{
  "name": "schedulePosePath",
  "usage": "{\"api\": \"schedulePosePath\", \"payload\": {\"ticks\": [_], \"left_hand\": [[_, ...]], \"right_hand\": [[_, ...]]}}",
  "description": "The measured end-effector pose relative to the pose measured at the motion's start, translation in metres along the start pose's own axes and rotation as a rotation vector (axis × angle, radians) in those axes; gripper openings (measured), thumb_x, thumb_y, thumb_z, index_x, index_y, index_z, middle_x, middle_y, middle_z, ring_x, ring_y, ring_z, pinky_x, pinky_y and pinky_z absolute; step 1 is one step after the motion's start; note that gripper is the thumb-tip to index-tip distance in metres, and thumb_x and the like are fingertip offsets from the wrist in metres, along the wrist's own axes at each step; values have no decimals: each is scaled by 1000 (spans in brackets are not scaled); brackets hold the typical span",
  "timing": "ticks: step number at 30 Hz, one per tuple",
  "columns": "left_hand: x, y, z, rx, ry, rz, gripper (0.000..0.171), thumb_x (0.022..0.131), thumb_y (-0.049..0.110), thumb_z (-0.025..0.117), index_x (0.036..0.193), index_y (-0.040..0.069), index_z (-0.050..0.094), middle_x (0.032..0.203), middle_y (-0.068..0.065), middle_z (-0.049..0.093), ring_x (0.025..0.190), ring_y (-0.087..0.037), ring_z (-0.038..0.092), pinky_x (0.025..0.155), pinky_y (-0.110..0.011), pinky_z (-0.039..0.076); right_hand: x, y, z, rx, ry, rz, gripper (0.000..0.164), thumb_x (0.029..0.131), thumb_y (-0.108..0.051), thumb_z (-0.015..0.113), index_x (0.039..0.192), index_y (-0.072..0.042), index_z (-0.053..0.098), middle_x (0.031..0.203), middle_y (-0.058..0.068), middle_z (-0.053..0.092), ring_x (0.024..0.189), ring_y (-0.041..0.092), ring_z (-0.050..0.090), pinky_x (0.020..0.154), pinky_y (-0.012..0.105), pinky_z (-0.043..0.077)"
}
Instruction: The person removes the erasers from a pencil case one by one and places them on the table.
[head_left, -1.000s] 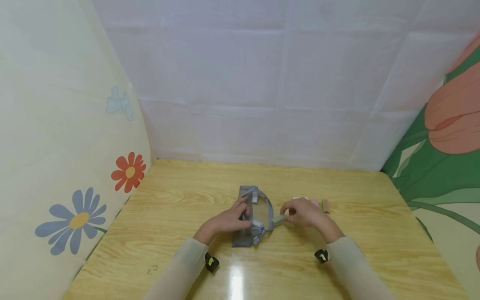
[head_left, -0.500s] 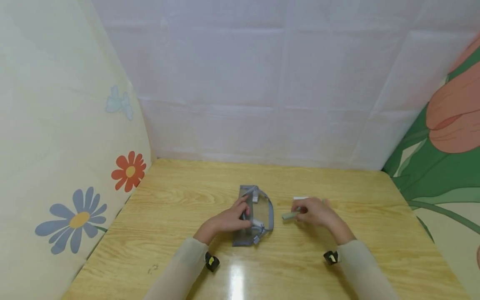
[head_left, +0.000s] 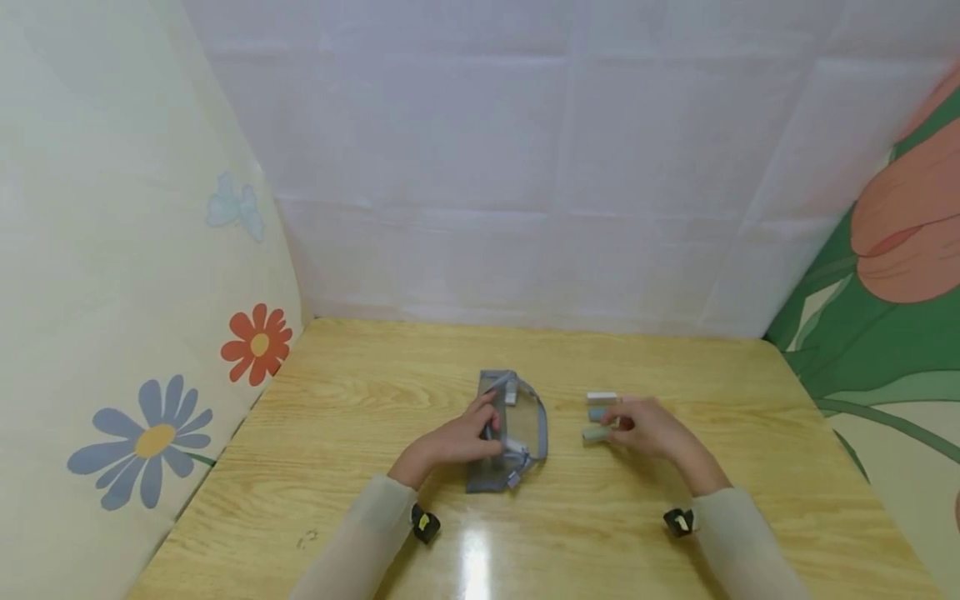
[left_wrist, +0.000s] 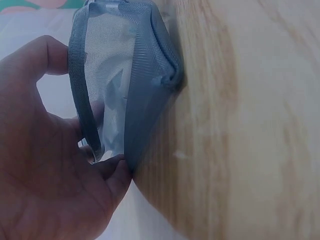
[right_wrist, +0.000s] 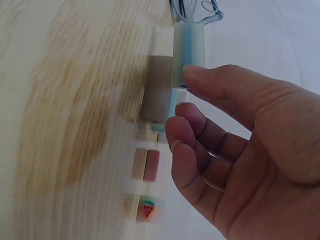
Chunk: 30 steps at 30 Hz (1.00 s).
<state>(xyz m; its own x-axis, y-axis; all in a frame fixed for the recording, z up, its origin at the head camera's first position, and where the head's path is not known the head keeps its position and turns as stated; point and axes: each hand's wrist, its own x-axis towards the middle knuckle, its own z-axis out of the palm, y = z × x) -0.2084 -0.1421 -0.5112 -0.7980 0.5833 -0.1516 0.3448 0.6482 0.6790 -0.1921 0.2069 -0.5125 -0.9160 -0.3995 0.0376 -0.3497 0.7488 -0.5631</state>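
In the head view, my left hand [head_left: 457, 437] holds a grey-blue mesh pouch [head_left: 487, 477] that lies on the table. The left wrist view has my fingers at the rim [left_wrist: 76, 85] of its gaping mouth, one of them behind it. Whitish pieces [head_left: 515, 447] show at the opening. To the right, my right hand [head_left: 654, 427] pinches a small pale green eraser-like block [right_wrist: 187, 47] with a blue stripe, its other fingers curled below. A blue block [head_left: 597, 413] lies just beyond the held one, partly hidden by my fingers.
A white block [head_left: 602, 397] lies behind the blue one. The right wrist view shows a pink block [right_wrist: 151, 165] and a watermelon-printed block [right_wrist: 148, 209] in the same row. A pale cloth [head_left: 510, 250] hangs behind the wooden table [head_left: 360, 367].
My right hand has moved right, away from the pouch's opening, with the pale green block pinched in it, and now hovers by the row of blocks. My left hand has stayed on the pouch.
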Motion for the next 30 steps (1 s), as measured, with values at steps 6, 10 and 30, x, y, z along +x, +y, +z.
{"api": "schedulePosePath", "payload": {"ticks": [6, 10, 30], "left_hand": [[1, -1, 2, -5, -6, -1, 31, 83, 35, 61, 105, 16, 49, 169, -17, 9, 150, -43, 24, 99, -45, 43], [0, -3, 3, -5, -6, 2, 32, 82, 34, 62, 105, 15, 49, 168, -19, 9, 149, -44, 26, 99, -46, 44], [4, -6, 1, -11, -11, 5, 30, 85, 33, 61, 105, 15, 48, 169, -18, 7, 151, -43, 20, 98, -45, 43]], "right_hand": [[-8, 4, -2, 2, 16, -61, 12, 87, -10, 74, 99, -10, 74, 79, -5, 54, 70, 9, 47, 63, 27, 41], [-12, 6, -1, -16, -3, -36, 15, 88, -11, 74, 103, -10, 75, 78, -5, 58, 72, 10, 49, 77, 40, 48], [-26, 1, 5, 20, -36, 22, 16, 84, -12, 78, 100, -11, 73, 79, -5, 62, 73, 11, 54, 67, 32, 46]]}}
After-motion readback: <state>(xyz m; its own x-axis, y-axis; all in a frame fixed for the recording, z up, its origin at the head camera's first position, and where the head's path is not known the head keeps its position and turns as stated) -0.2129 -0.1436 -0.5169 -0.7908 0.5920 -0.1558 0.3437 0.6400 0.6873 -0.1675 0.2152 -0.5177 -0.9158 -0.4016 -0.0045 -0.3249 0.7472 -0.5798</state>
